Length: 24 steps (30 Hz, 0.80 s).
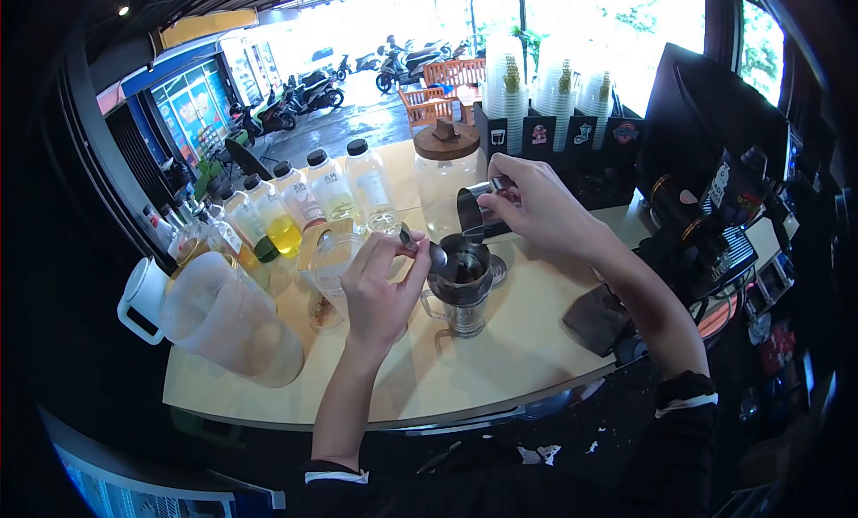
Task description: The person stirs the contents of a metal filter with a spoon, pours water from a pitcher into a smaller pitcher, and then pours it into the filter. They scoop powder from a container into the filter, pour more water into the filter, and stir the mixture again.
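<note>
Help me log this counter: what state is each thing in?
Left hand, closed on spoon
Spoon, held
Right hand, closed on metal cup
Metal cup, tilted
Dripper, on mug
Glass mug, upright
Glass jar, lid on
Bottle nearest jar, capped
Plastic cups, stacked

On the counter (536, 341), open room lies between the mug (466, 320) and the dark cloth (595, 320), though the right forearm (645, 308) spans above the cloth side. Left of the mug, the left forearm (347, 395), clear container (332, 261) and jug (223, 314) obstruct a low sideways pass; the bottles (299, 196), jar (442, 185) and 3 cup stacks (551, 102) bar the far side.
</note>
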Each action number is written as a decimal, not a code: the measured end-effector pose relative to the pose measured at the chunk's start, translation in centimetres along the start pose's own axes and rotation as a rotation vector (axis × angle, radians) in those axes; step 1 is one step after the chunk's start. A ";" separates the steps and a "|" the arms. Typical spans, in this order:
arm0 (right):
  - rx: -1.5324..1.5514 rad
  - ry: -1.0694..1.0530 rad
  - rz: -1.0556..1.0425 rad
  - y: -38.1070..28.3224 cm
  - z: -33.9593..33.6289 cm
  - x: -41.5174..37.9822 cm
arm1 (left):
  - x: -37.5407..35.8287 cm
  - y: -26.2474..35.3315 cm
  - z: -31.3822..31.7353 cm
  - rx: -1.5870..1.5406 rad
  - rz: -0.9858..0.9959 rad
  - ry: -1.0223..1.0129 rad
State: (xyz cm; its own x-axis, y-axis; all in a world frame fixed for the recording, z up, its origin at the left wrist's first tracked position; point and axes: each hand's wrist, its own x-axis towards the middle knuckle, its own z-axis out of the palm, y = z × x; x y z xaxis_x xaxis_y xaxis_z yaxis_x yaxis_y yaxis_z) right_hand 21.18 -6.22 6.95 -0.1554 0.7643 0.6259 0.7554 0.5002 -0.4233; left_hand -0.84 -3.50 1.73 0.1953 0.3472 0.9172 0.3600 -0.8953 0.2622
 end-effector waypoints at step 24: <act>0.072 -0.025 0.009 -1.3 1.2 0.1 | -0.2 -0.1 0.1 -0.024 0.015 0.018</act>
State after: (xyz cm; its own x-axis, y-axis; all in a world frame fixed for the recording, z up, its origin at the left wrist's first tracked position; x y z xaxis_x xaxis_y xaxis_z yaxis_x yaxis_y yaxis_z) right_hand 19.43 -6.35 6.79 -0.1648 0.7783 0.6058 0.7095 0.5202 -0.4754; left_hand -0.78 -3.42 1.49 0.1835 0.3287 0.9264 0.3352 -0.9069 0.2554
